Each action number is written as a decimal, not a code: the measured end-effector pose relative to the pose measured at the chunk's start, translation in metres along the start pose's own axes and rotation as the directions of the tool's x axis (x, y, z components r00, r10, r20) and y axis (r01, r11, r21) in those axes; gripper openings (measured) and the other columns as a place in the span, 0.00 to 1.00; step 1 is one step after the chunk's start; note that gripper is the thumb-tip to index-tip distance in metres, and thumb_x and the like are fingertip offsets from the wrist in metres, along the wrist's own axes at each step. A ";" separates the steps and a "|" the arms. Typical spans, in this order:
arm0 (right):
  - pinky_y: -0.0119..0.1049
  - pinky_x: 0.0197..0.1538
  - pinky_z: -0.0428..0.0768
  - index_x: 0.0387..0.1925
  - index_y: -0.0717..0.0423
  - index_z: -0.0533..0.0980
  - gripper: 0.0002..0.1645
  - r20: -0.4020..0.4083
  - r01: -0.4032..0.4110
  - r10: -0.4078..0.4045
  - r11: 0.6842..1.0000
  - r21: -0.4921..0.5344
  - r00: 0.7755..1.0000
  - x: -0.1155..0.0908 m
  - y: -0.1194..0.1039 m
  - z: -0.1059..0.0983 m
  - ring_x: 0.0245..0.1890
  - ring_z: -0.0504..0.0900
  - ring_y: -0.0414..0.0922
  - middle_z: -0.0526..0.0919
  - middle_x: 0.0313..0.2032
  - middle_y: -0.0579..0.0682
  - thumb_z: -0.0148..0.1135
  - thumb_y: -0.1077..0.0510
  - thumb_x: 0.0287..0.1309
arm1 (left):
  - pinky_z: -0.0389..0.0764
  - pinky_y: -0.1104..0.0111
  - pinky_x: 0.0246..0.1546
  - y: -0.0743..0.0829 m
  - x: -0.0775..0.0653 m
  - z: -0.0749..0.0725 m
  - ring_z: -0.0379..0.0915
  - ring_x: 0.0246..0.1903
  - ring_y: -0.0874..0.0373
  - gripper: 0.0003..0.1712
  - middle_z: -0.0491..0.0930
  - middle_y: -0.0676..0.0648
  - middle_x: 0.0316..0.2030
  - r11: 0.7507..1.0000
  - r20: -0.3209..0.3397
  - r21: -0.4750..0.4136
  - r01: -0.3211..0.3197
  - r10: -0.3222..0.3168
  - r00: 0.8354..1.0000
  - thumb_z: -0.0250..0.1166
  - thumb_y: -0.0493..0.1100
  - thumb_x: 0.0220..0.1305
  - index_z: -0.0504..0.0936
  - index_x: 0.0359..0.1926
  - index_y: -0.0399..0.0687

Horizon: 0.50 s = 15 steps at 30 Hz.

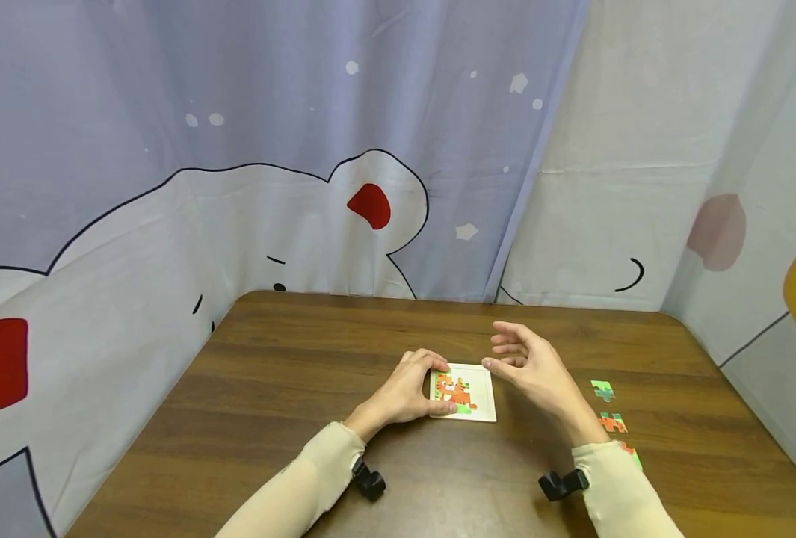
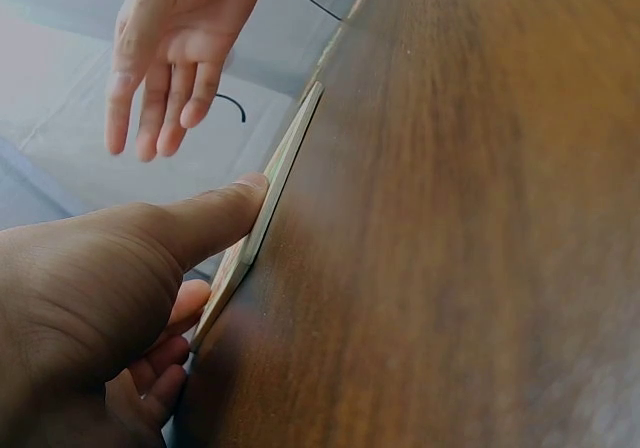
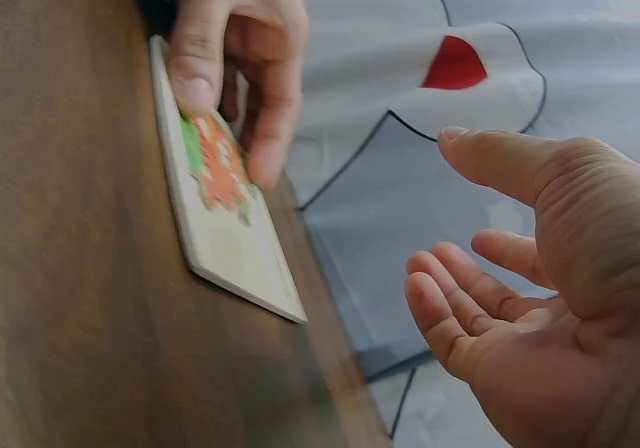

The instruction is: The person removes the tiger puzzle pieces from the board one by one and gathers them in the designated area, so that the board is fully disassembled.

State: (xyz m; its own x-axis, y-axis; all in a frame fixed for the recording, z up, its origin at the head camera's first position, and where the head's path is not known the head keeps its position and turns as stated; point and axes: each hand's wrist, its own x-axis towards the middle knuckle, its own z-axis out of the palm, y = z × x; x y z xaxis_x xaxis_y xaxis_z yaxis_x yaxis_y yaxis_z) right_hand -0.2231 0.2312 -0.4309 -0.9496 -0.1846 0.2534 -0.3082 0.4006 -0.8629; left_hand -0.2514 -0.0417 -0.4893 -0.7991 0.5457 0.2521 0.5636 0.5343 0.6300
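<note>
A square wooden jigsaw puzzle board [image 1: 483, 392] lies on the table, its left part filled with joined orange and green pieces [image 1: 456, 393] and its right part bare. My left hand [image 1: 407, 388] grips the board at its left side, thumb on the near edge and fingers at the far edge. In the right wrist view the same board [image 3: 240, 253] shows the left thumb [image 3: 196, 83] pressing on its face. Just right of the board, my right hand [image 1: 535, 366] hovers with fingers spread apart and nothing in them.
Loose puzzle pieces lie in a column to the right: a green and teal one [image 1: 602, 390], an orange one [image 1: 614, 423], and a red and green one [image 1: 633, 453] partly hidden by the right sleeve. A patterned curtain [image 1: 290, 224] borders the brown wooden table [image 1: 263, 373].
</note>
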 end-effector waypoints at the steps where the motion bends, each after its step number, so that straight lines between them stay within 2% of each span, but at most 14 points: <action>1: 0.40 0.62 0.87 0.77 0.62 0.72 0.42 0.008 -0.001 0.001 1.000 -0.002 1.000 0.000 0.001 0.003 0.61 0.85 0.60 0.84 0.62 0.63 0.81 0.58 0.68 | 0.72 0.50 0.73 0.000 0.000 0.000 0.70 0.68 0.45 0.38 0.81 0.45 0.66 1.000 0.000 0.001 0.001 -0.001 1.000 0.89 0.51 0.56 0.85 0.63 0.42; 5: 0.35 0.59 0.87 0.76 0.64 0.73 0.41 0.045 -0.013 0.014 1.000 -0.004 0.999 0.001 0.007 0.013 0.59 0.86 0.61 0.84 0.59 0.66 0.81 0.59 0.67 | 0.71 0.50 0.73 0.000 0.001 0.000 0.70 0.68 0.45 0.38 0.81 0.45 0.66 1.000 0.003 0.004 0.005 -0.005 1.000 0.89 0.51 0.57 0.85 0.63 0.42; 8: 0.37 0.58 0.87 0.74 0.68 0.73 0.41 0.079 -0.023 0.023 1.000 -0.004 0.997 0.001 0.012 0.020 0.57 0.87 0.60 0.84 0.58 0.68 0.81 0.60 0.66 | 0.71 0.50 0.73 0.001 0.000 0.000 0.70 0.68 0.46 0.37 0.81 0.46 0.66 1.000 0.004 0.007 0.007 -0.007 1.000 0.88 0.51 0.57 0.85 0.63 0.42; 15: 0.35 0.55 0.87 0.70 0.74 0.74 0.39 0.164 -0.038 0.039 0.999 -0.006 0.986 0.002 0.023 0.032 0.52 0.87 0.56 0.85 0.54 0.65 0.82 0.63 0.65 | 0.71 0.50 0.73 0.000 0.000 0.000 0.70 0.67 0.45 0.37 0.81 0.46 0.66 1.000 -0.001 0.015 0.000 0.000 1.000 0.88 0.51 0.57 0.85 0.63 0.43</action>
State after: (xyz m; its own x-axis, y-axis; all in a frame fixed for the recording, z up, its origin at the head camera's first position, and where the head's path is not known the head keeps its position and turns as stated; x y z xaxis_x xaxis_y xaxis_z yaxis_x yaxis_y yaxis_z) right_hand -0.2300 0.2112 -0.4648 -0.9386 -0.3133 0.1446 -0.2718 0.4131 -0.8692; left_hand -0.2515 -0.0416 -0.4890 -0.7992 0.5453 0.2527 0.5668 0.5440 0.6187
